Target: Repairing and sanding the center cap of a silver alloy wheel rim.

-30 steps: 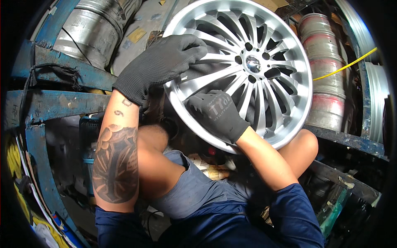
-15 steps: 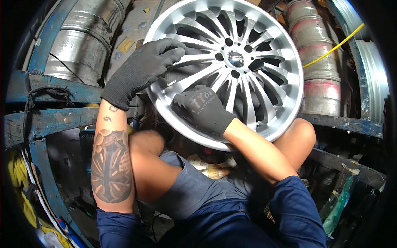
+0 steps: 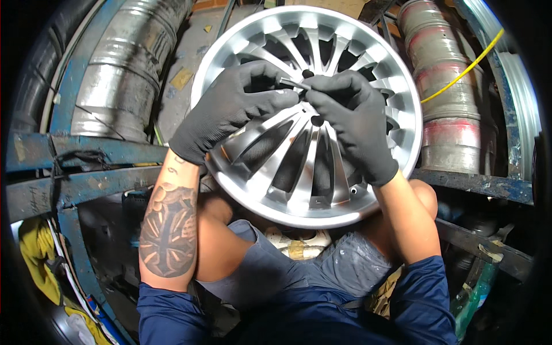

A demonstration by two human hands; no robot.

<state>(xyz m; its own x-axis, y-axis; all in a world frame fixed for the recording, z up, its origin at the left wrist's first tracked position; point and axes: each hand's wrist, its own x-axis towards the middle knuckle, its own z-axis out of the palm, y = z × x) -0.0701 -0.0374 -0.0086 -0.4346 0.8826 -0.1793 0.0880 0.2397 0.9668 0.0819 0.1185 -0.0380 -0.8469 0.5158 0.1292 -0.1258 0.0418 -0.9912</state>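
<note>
A large silver multi-spoke alloy wheel sits tilted between my knees. Both hands wear dark grey knitted gloves and meet over its centre hub. My left hand, coming from the left, is closed with its fingertips on a small thin dark piece, too small to name. My right hand pinches the same piece between thumb and forefinger from the right. The hub's middle is largely hidden behind the fingers.
Steel cylinders lie in racks at left and right, inside blue metal frames. A yellow hose crosses at the right. Yellow cloth hangs at lower left; a green plastic object is at lower right.
My right hand has risen from the lower-left spokes to the hub, and my left hand has moved right to meet it. A thin piece now shows in the fingers.
</note>
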